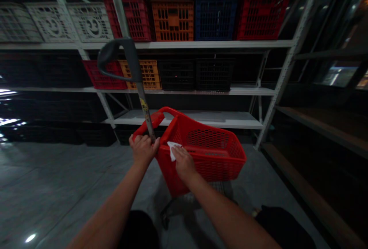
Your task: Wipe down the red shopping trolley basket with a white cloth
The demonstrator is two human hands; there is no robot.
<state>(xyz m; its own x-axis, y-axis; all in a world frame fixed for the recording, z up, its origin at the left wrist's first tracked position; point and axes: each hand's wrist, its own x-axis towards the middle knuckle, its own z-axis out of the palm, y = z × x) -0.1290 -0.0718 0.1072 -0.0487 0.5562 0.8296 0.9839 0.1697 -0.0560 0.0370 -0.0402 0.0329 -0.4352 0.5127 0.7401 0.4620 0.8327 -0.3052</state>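
A red plastic shopping cart [212, 168] stands in front of me, its handle end to the left and its perforated basket reaching right. At that handle end my left hand [143, 149] is closed around the red handle. A metal pole [147, 116] with a dark grey loop grip [133, 61] rises just beyond that hand. My right hand [184, 161] presses a crumpled white cloth [172, 150] against the near top rim of the cart. Part of the cloth is hidden under the fingers.
Behind the cart is a metal shelving rack [184, 45] with red, orange, white, blue and black crates, such as an orange crate [173, 22]. A dark rack with a beam [310, 118] runs along the right. Grey floor [71, 187] lies to the left.
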